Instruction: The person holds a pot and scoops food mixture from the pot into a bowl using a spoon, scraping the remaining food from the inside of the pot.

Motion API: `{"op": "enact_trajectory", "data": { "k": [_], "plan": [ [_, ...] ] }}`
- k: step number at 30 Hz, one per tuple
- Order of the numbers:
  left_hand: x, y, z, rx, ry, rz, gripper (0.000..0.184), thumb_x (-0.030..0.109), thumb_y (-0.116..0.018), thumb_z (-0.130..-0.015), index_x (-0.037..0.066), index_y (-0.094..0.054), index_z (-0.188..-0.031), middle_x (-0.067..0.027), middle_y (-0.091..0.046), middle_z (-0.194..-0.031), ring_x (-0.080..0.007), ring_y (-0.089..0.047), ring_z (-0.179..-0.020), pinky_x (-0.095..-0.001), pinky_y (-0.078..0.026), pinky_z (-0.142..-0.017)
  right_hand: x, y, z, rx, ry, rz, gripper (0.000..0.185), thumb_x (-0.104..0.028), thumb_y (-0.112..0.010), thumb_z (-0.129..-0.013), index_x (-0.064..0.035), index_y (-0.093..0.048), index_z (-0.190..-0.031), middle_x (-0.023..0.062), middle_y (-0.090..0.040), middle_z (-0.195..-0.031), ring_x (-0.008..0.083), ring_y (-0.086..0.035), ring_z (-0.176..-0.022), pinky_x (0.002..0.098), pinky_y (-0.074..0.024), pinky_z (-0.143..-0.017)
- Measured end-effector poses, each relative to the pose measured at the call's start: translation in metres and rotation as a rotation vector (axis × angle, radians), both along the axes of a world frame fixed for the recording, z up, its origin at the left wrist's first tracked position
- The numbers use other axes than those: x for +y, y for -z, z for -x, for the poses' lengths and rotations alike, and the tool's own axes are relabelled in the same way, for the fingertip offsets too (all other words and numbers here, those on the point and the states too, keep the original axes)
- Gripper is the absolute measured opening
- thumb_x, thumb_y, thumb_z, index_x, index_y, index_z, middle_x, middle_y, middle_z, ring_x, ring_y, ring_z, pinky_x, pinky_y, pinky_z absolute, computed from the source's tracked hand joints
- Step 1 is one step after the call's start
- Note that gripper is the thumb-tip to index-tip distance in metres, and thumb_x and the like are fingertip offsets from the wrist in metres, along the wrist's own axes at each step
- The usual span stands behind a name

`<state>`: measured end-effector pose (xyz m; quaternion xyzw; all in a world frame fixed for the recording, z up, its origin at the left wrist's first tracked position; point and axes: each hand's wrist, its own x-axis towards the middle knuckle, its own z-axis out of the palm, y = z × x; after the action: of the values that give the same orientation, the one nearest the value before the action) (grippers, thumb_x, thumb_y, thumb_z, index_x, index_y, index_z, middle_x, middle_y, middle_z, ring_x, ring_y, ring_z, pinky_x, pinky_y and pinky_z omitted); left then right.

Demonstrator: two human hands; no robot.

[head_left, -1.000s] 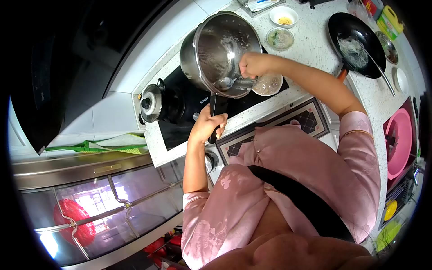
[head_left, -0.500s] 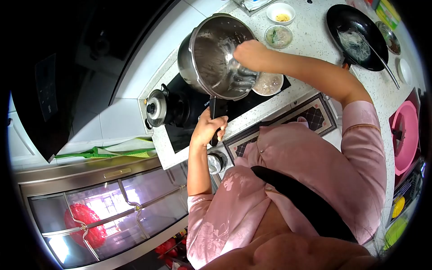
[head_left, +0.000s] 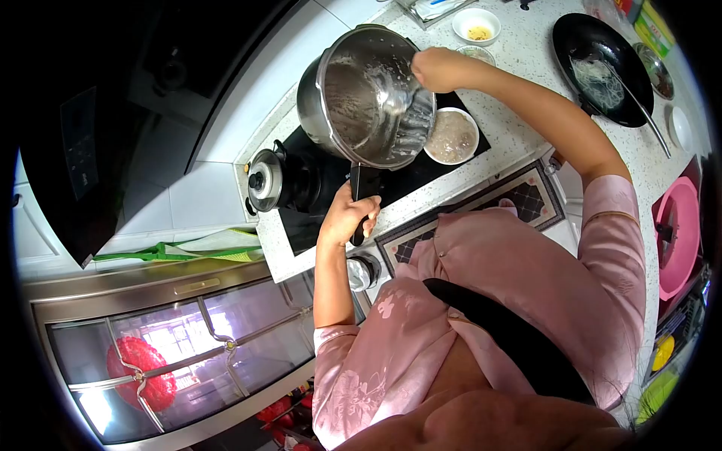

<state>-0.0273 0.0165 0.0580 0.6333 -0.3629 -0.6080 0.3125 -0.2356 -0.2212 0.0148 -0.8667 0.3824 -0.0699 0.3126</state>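
My left hand point(head_left: 350, 214) is wrapped round the black handle point(head_left: 365, 184) of a deep metal pressure-cooker pot point(head_left: 312, 101). The pot is tilted on its side, its mouth facing me, with a whitish film and wet residue inside. My right hand point(head_left: 436, 71) is closed at the pot's right rim, gripping what looks like a metal spoon point(head_left: 395, 101), blurred and partly hidden inside the pot. Just below and right of the rim, a white bowl point(head_left: 477, 149) full of a pale, brownish, lumpy mixture stands on the black cooktop point(head_left: 301, 233).
A small lidded pot point(head_left: 265, 180) stands at the cooktop's left. On the counter are a white bowl point(head_left: 477, 26) with yellowish bits, a partly hidden glass bowl point(head_left: 477, 54), and a black wok point(head_left: 575, 37) with noodles and a utensil. A pink basin point(head_left: 686, 225) sits far right.
My right hand has moved up and to the right, from inside the pot's mouth to its rim. The filled bowl shows more fully now. My left hand keeps its hold on the handle.
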Motion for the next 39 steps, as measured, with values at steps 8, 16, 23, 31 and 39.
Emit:
{"op": "enact_trajectory", "data": {
  "k": [8,16,23,31,39],
  "plan": [
    [-0.001,-0.001,0.000,-0.001,0.024,0.019,0.021,-0.003,-0.054,-0.079,-0.002,-0.042,-0.096,-0.0042,-0.047,-0.057,-0.0106,-0.044,-0.041,-0.0259,-0.036,-0.035,0.017,0.005,-0.007,0.052,-0.174,0.610,0.011,-0.008,-0.059,-0.074,-0.0015,-0.068,-0.074,0.0176,-0.066,-0.074,0.0349,-0.067,-0.076,0.0414,-0.0539,-0.064],
    [-0.010,0.011,-0.005,0.048,0.009,0.037,0.012,-0.001,-0.055,-0.079,0.001,-0.045,-0.084,-0.0050,-0.048,-0.057,-0.0109,-0.045,-0.040,-0.0261,-0.037,-0.034,0.040,0.003,0.037,-0.207,-0.252,0.130,0.005,-0.001,-0.062,-0.071,-0.0043,-0.060,-0.067,0.0125,-0.058,-0.062,0.0272,-0.061,-0.063,0.0393,-0.0441,-0.057],
    [-0.029,0.027,-0.014,0.126,-0.058,0.064,0.011,0.003,-0.058,-0.078,0.002,-0.047,-0.079,-0.0060,-0.050,-0.057,-0.0109,-0.045,-0.039,-0.0255,-0.037,-0.034,0.066,0.010,0.085,-0.268,-0.064,0.223,0.004,-0.008,-0.062,-0.076,-0.0042,-0.060,-0.075,0.0134,-0.060,-0.067,0.0308,-0.061,-0.066,0.0408,-0.0443,-0.059],
    [-0.043,0.052,-0.026,0.356,-0.088,0.043,0.016,0.009,-0.058,-0.084,0.005,-0.046,-0.074,-0.0048,-0.050,-0.060,-0.0096,-0.044,-0.042,-0.0232,-0.035,-0.035,0.124,0.073,0.091,-0.110,0.198,0.591,0.027,-0.001,-0.055,-0.074,-0.0076,-0.057,-0.100,0.0112,-0.056,-0.079,0.0317,-0.061,-0.074,0.0422,-0.0489,-0.062],
    [-0.047,0.069,-0.032,0.522,-0.096,0.063,0.018,0.010,-0.058,-0.085,0.005,-0.046,-0.072,-0.0039,-0.049,-0.061,-0.0089,-0.044,-0.044,-0.0234,-0.035,-0.036,0.133,0.074,0.086,-0.130,0.309,0.613,0.023,-0.002,-0.056,-0.072,-0.0082,-0.058,-0.094,0.0099,-0.054,-0.077,0.0293,-0.060,-0.073,0.0410,-0.0486,-0.059]
  ]
}}
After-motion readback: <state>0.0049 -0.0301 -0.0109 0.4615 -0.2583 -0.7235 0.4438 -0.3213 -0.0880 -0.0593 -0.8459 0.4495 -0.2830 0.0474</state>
